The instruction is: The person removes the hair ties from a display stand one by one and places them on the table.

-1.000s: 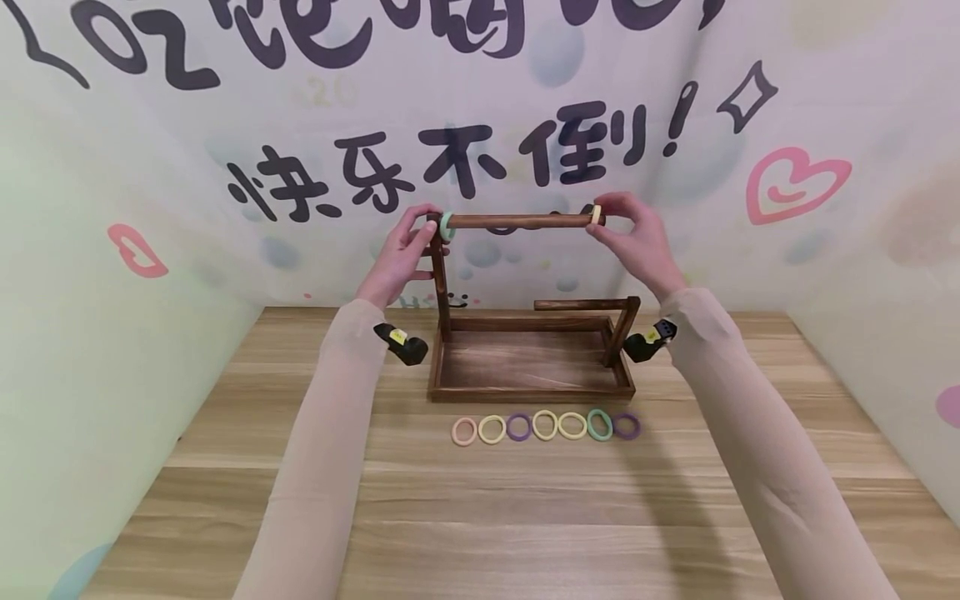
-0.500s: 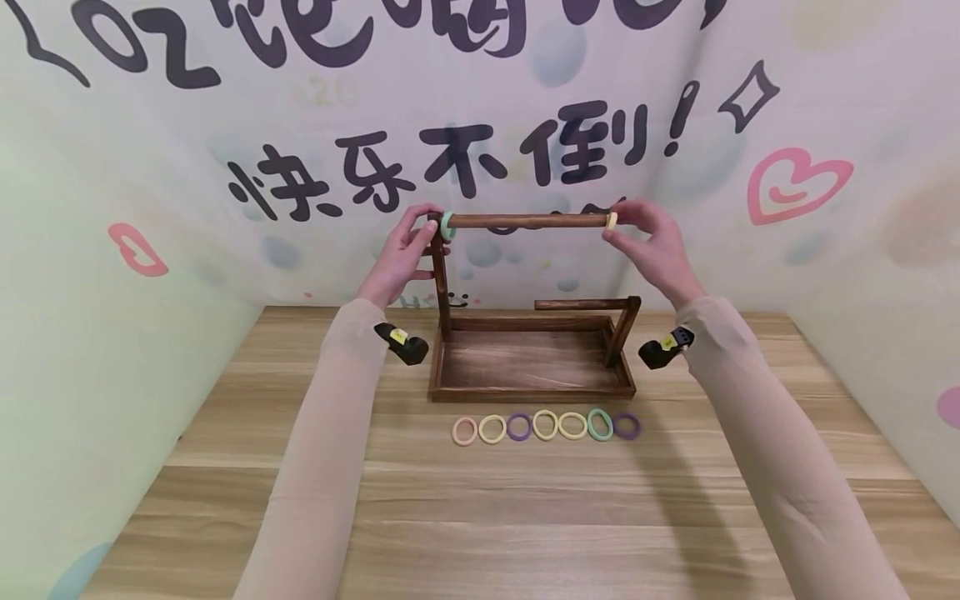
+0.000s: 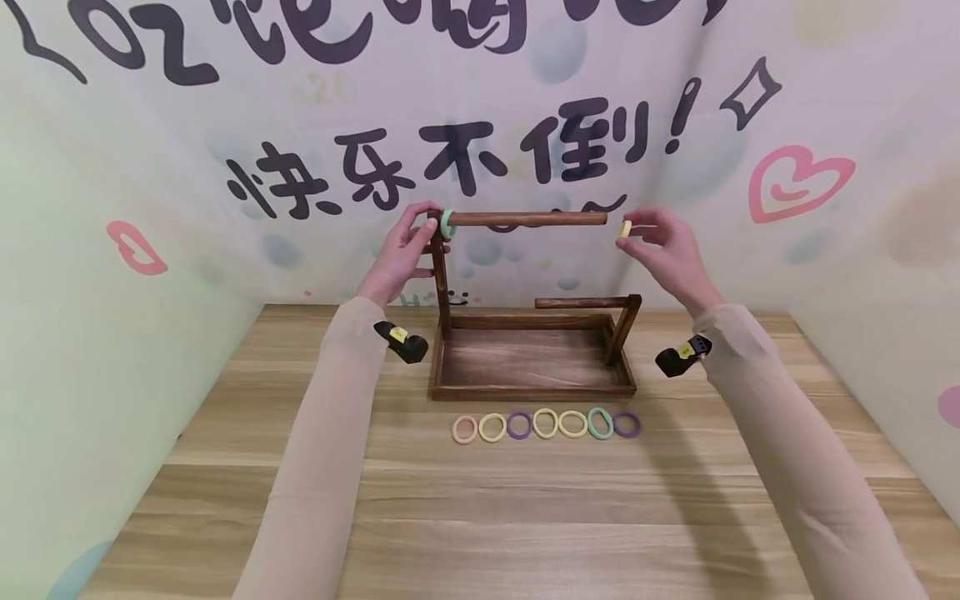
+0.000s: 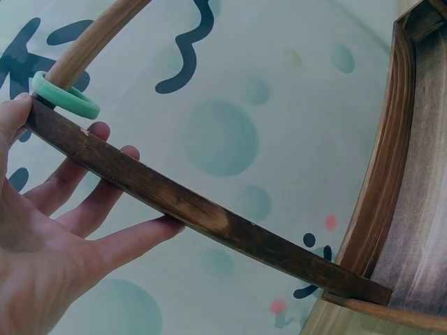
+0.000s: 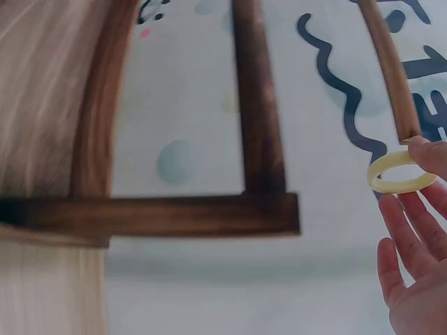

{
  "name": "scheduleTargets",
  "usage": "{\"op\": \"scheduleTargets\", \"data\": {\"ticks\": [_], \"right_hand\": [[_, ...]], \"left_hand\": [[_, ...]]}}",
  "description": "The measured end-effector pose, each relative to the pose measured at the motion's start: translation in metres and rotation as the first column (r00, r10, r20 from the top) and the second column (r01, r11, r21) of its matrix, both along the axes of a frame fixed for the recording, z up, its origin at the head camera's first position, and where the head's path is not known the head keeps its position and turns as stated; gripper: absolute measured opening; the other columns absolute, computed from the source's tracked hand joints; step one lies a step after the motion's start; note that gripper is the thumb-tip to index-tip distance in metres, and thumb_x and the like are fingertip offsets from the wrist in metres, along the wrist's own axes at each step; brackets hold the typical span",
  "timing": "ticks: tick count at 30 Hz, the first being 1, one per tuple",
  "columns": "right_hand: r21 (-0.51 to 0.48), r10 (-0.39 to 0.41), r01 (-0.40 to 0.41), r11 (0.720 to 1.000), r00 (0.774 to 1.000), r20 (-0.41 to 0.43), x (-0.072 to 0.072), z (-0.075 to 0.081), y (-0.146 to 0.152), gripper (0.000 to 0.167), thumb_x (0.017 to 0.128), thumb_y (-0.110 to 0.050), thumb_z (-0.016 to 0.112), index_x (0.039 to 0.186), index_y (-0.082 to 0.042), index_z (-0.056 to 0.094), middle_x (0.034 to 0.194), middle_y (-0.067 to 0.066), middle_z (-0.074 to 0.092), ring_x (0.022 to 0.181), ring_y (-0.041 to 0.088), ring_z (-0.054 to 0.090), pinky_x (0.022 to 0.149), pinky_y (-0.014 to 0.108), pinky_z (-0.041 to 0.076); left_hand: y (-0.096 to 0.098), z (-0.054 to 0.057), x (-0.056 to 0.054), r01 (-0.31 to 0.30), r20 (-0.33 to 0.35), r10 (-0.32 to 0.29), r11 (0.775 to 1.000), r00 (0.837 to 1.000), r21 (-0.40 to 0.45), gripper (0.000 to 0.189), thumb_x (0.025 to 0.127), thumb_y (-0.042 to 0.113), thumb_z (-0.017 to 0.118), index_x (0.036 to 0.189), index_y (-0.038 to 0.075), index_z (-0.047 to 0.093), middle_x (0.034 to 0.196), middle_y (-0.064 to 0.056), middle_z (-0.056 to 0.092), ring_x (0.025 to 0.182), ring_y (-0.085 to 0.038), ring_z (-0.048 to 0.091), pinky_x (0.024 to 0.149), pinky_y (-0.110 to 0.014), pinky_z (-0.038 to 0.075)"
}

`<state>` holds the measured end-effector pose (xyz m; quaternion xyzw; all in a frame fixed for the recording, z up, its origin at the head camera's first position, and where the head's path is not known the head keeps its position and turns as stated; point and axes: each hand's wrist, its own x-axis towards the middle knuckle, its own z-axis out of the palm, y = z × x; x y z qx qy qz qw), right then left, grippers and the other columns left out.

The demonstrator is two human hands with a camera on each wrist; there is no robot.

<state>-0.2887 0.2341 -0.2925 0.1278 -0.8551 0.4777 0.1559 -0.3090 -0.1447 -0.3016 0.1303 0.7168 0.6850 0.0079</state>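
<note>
My left hand (image 3: 397, 254) grips the top of the tall post (image 4: 147, 174) of a dark wooden stand, thumb on one side and fingers behind. A mint-green hair tie (image 3: 447, 224) hangs on the upper rod (image 3: 525, 219), against that post. Between thumb and fingertips, my right hand (image 3: 667, 250) pinches a pale yellow hair tie (image 3: 625, 230). This tie is just right of the rod's free end, apart from it in the head view. In the right wrist view the yellow tie (image 5: 377, 178) shows its open loop close below the rod's end (image 5: 405, 125).
The stand's tray base (image 3: 532, 393) sits on the wooden table (image 3: 480, 517). A shorter, lower rod (image 3: 577, 303) points left from the right-hand post (image 3: 624, 329). In front of the tray lies a row of several hair ties, peach (image 3: 464, 430), yellow, purple and green. A printed cloth (image 3: 337, 250) hangs behind.
My right hand has drawn the yellow hair tie rightward from the rod's end, and a gap now shows between them. The left hand, the stand and the row of ties stay put.
</note>
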Motion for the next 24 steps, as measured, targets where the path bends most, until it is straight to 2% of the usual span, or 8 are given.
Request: {"op": "scheduleTargets", "data": {"ticks": [8, 14, 20, 24], "right_hand": [[0.093, -0.006, 0.004, 0.996, 1.0, 0.024, 0.008, -0.007, 0.01, 0.042, 0.091, -0.023, 0.069, 0.126, -0.003, 0.056, 0.123, 0.011, 0.057, 0.112, 0.028, 0.057, 0.094, 0.041, 0.046], [0.144, 0.026, -0.031, 0.989, 0.999, 0.036, 0.02, -0.013, 0.017, 0.044, 0.091, -0.023, 0.07, 0.126, -0.003, 0.055, 0.124, 0.013, 0.056, 0.114, 0.032, 0.056, 0.091, 0.047, 0.046], [0.156, 0.038, -0.043, 0.987, 0.999, 0.037, 0.031, -0.018, 0.023, 0.042, 0.09, -0.023, 0.071, 0.125, -0.005, 0.056, 0.124, 0.011, 0.056, 0.114, 0.031, 0.056, 0.086, 0.03, 0.046], [0.166, 0.031, -0.038, 0.985, 0.999, 0.044, 0.036, -0.022, 0.027, 0.043, 0.09, -0.023, 0.072, 0.126, -0.005, 0.056, 0.124, 0.012, 0.057, 0.114, 0.031, 0.056, 0.084, 0.025, 0.044]], "left_hand": [[0.0, 0.0, -0.002, -0.001, 0.005, 0.001, 1.0, 1.0, 0.004, 0.03, 0.104, 0.029, 0.043, 0.134, 0.025, 0.045, 0.115, -0.016, 0.059, 0.107, -0.03, 0.058, 0.085, -0.06, 0.046], [0.0, 0.0, -0.002, 0.002, 0.006, -0.002, 1.0, 1.0, 0.004, 0.031, 0.104, 0.03, 0.043, 0.134, 0.025, 0.045, 0.113, -0.014, 0.059, 0.106, -0.029, 0.059, 0.085, -0.059, 0.047], [0.0, 0.001, -0.001, 0.001, 0.008, -0.001, 1.0, 1.0, 0.002, 0.031, 0.104, 0.03, 0.043, 0.135, 0.026, 0.045, 0.114, -0.013, 0.059, 0.107, -0.029, 0.058, 0.086, -0.059, 0.046], [0.0, 0.0, -0.001, 0.008, -0.005, -0.008, 1.0, 1.0, -0.003, 0.029, 0.104, 0.03, 0.043, 0.133, 0.026, 0.046, 0.112, -0.012, 0.06, 0.109, -0.031, 0.058, 0.084, -0.058, 0.047]]}}
